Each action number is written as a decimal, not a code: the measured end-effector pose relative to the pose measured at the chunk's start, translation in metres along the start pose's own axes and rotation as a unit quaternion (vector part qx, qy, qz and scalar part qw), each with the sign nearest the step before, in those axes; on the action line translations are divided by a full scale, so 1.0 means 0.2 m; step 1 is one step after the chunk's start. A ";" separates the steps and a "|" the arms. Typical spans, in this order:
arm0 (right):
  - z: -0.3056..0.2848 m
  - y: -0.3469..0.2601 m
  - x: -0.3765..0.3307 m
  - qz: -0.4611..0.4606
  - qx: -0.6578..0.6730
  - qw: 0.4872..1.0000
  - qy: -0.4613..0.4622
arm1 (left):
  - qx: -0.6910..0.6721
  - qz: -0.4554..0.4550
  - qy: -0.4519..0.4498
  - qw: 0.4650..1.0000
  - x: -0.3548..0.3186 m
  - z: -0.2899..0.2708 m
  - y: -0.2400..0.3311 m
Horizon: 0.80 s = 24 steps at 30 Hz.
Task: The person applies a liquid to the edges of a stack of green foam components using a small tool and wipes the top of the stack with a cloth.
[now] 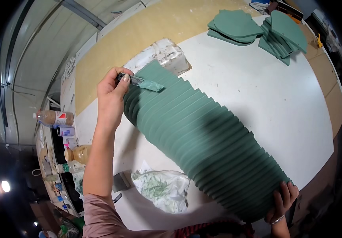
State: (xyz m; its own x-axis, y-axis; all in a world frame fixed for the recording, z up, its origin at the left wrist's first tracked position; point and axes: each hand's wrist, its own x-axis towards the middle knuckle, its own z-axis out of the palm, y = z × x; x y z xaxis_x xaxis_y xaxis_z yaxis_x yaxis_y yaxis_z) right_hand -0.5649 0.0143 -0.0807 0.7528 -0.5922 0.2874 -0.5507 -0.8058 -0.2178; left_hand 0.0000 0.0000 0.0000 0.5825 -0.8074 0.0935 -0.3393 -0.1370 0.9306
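A long row of thin green boards point(202, 139) with rounded ends lies fanned across the table, each one overlapping its neighbour. At its far left end, my left hand point(113, 87) is closed round a small dark-handled knife point(133, 80). A lump of green paste point(151, 85) coats its blade, which is over the boards; whether it touches them I cannot tell. My right hand point(284, 200) is closed on the near right end of the row, its fingers curled over the edge and its palm partly hidden.
Behind the row sits a smeared white wrapped block point(167, 55). More green boards point(234, 25) are stacked at the far right. A green-stained white cloth point(161, 190) and a grey flat piece point(120, 181) lie near me. Several bottles point(55, 118) line the left edge of the white table point(290, 115).
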 end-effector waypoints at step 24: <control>0.02 0.03 -0.02 -0.010 0.016 1.000 0.019 | 0.031 0.040 -0.048 0.998 0.04 0.14 0.01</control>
State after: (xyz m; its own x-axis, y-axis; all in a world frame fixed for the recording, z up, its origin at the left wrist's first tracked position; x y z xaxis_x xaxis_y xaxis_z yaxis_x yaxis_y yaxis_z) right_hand -0.5704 0.0127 -0.0868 0.7484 -0.5767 0.3275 -0.5240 -0.8169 -0.2410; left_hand -0.0154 -0.0230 -0.0072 0.4788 -0.8682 0.1300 -0.4297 -0.1027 0.8971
